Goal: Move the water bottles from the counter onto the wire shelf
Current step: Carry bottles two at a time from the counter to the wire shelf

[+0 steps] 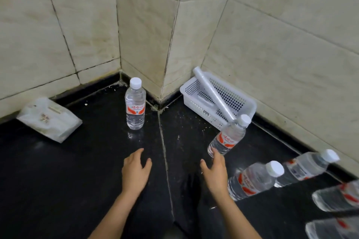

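Observation:
Several clear water bottles with white caps and red-and-white labels stand on a black counter [77, 170]. One bottle [135, 104] stands alone near the wall corner, straight beyond my left hand [135, 171]. A second bottle [228, 137] stands just past the fingertips of my right hand [215, 174]. A third bottle [254, 179] stands right of that hand, with more bottles [307, 167] along the right edge. Both hands hover over the counter, fingers apart, holding nothing. No wire shelf is in view.
A white perforated plastic basket [194, 91] with a roll of clear film [214, 96] in it sits against the right wall. A white plastic bag [50, 120] lies at the left wall. Beige tiled walls close the counter at the back.

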